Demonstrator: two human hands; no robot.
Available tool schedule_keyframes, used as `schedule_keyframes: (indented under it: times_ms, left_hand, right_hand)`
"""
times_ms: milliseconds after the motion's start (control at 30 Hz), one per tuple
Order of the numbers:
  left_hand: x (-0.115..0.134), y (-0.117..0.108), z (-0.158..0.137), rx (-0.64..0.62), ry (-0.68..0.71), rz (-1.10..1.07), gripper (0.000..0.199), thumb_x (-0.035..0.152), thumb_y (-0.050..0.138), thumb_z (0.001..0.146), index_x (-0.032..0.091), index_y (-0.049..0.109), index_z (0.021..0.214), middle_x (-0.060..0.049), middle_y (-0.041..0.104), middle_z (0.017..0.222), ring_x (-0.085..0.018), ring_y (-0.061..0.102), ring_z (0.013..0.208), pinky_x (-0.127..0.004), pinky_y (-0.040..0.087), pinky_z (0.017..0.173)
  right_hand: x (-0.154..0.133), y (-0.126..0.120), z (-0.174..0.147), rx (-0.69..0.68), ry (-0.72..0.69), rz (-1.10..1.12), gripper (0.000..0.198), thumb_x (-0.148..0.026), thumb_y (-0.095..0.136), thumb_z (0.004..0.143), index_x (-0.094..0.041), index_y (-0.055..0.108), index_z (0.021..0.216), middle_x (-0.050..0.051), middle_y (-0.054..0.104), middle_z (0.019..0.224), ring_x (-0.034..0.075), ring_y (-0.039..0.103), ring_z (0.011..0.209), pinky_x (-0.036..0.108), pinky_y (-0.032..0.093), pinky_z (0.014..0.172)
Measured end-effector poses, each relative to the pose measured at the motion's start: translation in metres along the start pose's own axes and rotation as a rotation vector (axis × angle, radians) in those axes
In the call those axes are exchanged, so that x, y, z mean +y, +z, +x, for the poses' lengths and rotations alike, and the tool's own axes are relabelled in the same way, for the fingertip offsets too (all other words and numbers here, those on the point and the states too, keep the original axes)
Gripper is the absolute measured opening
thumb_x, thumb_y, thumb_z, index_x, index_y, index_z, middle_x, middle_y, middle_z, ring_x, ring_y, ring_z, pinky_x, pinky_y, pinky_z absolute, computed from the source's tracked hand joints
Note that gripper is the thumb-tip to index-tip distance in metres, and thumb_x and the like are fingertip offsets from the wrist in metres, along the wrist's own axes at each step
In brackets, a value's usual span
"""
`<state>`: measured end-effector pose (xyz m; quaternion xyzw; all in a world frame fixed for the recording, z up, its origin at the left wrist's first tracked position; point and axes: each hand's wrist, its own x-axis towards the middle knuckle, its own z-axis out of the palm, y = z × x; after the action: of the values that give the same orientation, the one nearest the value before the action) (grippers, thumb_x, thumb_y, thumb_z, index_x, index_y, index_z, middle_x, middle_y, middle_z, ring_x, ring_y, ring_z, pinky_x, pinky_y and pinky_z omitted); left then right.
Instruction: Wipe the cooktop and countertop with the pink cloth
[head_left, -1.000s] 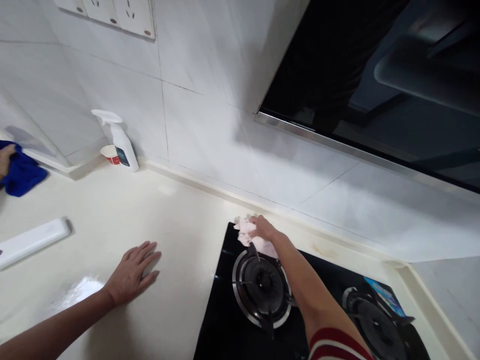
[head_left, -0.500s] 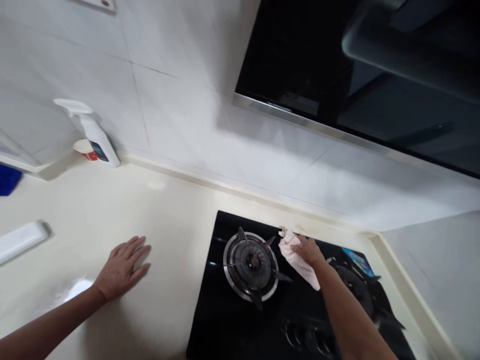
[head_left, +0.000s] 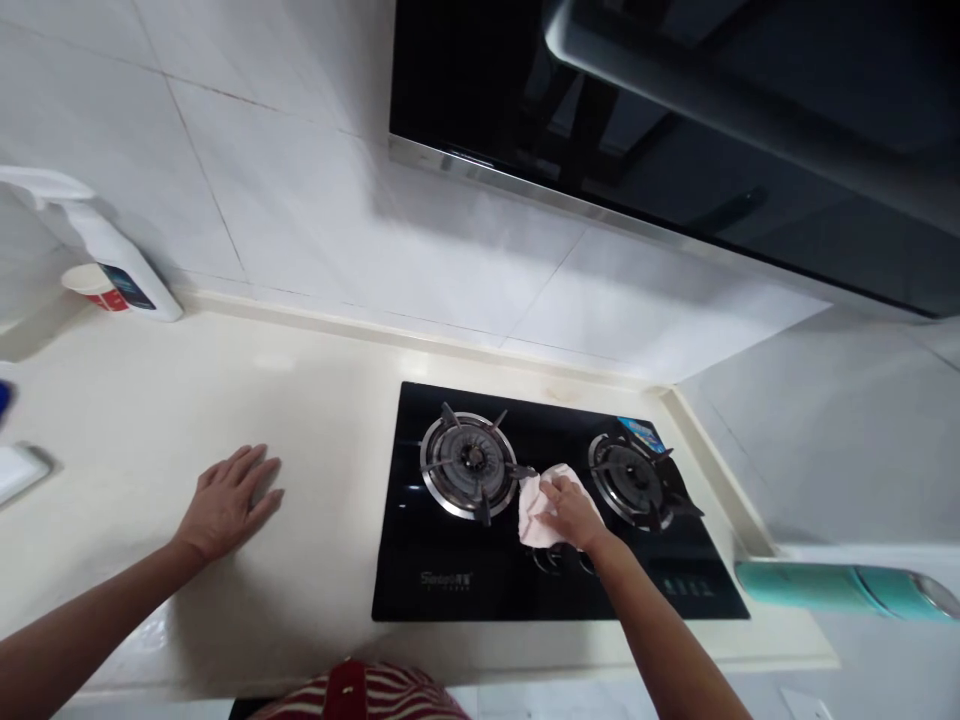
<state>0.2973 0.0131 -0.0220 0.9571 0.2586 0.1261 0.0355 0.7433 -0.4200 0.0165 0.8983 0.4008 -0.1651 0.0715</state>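
My right hand [head_left: 570,512] presses a crumpled pale pink cloth [head_left: 541,515] onto the black glass gas stove [head_left: 465,595]. Cloth and hand are between the left burner [head_left: 471,458] and the right burner [head_left: 631,478], partly covering the knobs [head_left: 547,560] at the front. The fingers are bent over the cloth. On the cream countertop [head_left: 322,480], left of the stove, my left hand [head_left: 227,503] lies flat with fingers stretched out, holding nothing.
A white spray bottle [head_left: 124,255] and a red-and-white cup [head_left: 94,285] stand in the back left corner. A black range hood [head_left: 637,130] overhangs the stove. At right is a turquoise cylinder [head_left: 810,587]. A white object [head_left: 19,472] lies at the left edge.
My right hand has drawn the cloth from the stove's back edge toward the front knobs. The view has shifted right and down, showing the whole stove. My left hand stays flat on the countertop.
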Motion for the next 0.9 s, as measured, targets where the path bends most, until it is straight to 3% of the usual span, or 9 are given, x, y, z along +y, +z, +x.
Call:
schedule_keyframes:
  times_ms: [133,233,400,533,733,900]
  left_hand:
    - [0.002,0.0,0.0,-0.022,-0.014,-0.002,0.055,0.056,0.037,0.097,0.023,0.058,0.135,-0.014,0.05,0.152,-0.034,0.039,0.145,-0.053,0.031,0.113]
    - [0.003,0.0,0.0,-0.024,-0.023,-0.007,0.054,0.055,0.039,0.096,0.023,0.058,0.135,-0.014,0.05,0.152,-0.034,0.038,0.146,-0.052,0.03,0.114]
    - [0.003,0.002,-0.002,-0.013,-0.026,-0.029,0.052,0.053,0.042,0.096,0.024,0.058,0.136,-0.012,0.049,0.153,-0.032,0.037,0.147,-0.05,0.028,0.116]
    - [0.004,0.002,-0.003,-0.017,-0.036,-0.043,0.052,0.054,0.043,0.096,0.025,0.059,0.135,-0.012,0.048,0.154,-0.032,0.036,0.147,-0.051,0.028,0.116]
    - [0.004,0.0,-0.004,-0.017,-0.042,-0.073,0.049,0.052,0.046,0.095,0.027,0.061,0.134,-0.011,0.049,0.154,-0.032,0.038,0.146,-0.051,0.03,0.116]
    - [0.003,0.001,-0.004,-0.02,-0.034,-0.032,0.049,0.053,0.044,0.096,0.027,0.06,0.134,-0.011,0.05,0.153,-0.032,0.038,0.146,-0.051,0.031,0.115]
  right_hand:
    - [-0.037,0.002,-0.029,-0.023,-0.118,0.005,0.058,-0.017,0.064,0.073,-0.025,0.062,0.131,0.012,0.052,0.136,0.029,0.046,0.122,0.04,0.036,0.106]
    - [-0.063,0.008,-0.051,-0.014,-0.18,0.015,0.058,-0.012,0.056,0.076,-0.024,0.061,0.133,0.012,0.049,0.141,0.028,0.042,0.128,0.039,0.034,0.11]
    - [-0.091,0.026,-0.082,0.143,-0.157,0.005,0.055,-0.012,0.051,0.081,-0.023,0.061,0.135,0.013,0.053,0.135,0.03,0.046,0.121,0.043,0.039,0.106]
    - [-0.108,0.036,-0.085,0.252,-0.116,0.036,0.047,-0.018,0.052,0.087,-0.027,0.063,0.132,0.012,0.054,0.13,0.031,0.049,0.114,0.047,0.042,0.101]
    - [-0.113,0.036,-0.064,0.288,-0.061,0.121,0.043,-0.025,0.058,0.085,-0.03,0.064,0.127,0.01,0.055,0.122,0.03,0.051,0.111,0.047,0.043,0.1]
    - [-0.095,0.059,-0.066,0.397,0.157,-0.029,0.079,-0.049,0.074,0.077,-0.029,0.043,0.147,0.017,0.041,0.149,0.045,0.03,0.141,0.063,0.027,0.112]
